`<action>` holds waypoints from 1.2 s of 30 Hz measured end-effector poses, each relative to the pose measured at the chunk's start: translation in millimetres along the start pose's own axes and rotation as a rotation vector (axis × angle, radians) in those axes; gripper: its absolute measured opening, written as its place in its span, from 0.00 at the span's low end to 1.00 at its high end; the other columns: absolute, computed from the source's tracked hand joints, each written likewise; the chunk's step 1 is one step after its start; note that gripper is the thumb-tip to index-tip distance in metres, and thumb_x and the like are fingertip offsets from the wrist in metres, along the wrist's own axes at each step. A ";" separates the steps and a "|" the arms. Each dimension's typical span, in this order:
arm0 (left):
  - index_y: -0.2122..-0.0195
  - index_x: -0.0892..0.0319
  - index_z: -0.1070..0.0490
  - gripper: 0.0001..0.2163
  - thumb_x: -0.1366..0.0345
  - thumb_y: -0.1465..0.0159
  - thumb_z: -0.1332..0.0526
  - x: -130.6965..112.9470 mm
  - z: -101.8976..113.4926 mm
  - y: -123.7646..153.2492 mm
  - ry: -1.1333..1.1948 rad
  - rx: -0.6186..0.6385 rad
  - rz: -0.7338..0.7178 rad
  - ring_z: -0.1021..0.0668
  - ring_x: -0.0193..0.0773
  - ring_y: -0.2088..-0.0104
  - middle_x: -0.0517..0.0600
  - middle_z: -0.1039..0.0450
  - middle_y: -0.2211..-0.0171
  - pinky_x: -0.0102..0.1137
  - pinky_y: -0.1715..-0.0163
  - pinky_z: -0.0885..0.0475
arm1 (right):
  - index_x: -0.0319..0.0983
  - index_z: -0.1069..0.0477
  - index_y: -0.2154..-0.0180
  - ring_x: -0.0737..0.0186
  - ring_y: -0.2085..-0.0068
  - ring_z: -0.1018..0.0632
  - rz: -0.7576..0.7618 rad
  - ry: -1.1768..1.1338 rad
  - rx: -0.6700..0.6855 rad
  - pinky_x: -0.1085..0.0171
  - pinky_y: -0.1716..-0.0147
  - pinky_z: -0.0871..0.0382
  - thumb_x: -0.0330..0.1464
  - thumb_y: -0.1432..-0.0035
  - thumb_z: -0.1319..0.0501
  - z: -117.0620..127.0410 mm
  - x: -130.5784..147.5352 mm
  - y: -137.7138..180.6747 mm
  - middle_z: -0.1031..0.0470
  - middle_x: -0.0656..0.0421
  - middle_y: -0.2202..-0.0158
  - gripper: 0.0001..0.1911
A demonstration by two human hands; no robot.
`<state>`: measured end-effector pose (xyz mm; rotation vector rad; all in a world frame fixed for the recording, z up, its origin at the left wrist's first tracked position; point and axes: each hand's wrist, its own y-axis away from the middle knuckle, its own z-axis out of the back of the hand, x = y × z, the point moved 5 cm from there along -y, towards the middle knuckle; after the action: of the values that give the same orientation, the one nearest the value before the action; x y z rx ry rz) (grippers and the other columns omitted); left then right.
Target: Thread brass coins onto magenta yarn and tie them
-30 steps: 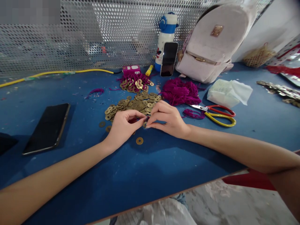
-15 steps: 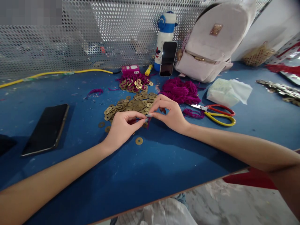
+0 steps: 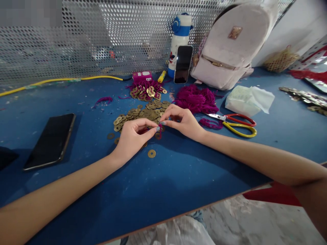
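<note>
Seen from the head camera, the left hand (image 3: 132,136) and right hand (image 3: 186,122) meet fingertip to fingertip just above the blue surface (image 3: 163,190). Each grip is pinched together on the same short magenta thread (image 3: 159,131), which hangs between them just in front of the pile of brass coins (image 3: 143,115). One loose coin (image 3: 151,153) lies on the surface near the left hand. Beyond the right hand sits a heap of magenta yarn (image 3: 196,99), with scissors (image 3: 238,124) beside it. A dark phone (image 3: 50,140) lies flat well to the left. A pale backpack (image 3: 231,51) leans against the mesh wall.
</note>
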<state>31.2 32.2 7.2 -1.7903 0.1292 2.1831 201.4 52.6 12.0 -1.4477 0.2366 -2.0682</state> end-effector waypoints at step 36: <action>0.70 0.59 0.20 0.04 0.64 0.46 0.31 2.0 3.3 -2.2 0.051 -0.039 0.073 0.27 0.29 0.83 0.49 0.19 0.73 0.23 0.88 0.39 | 0.37 0.27 0.68 0.67 0.67 0.33 -0.029 -0.197 0.158 0.66 0.70 0.39 0.44 0.42 0.34 -9.0 -2.6 -1.6 0.34 0.59 0.66 0.16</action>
<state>28.5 35.5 6.3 -1.8919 0.1677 2.2046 193.3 53.7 7.1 -1.5512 -0.0270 -1.9030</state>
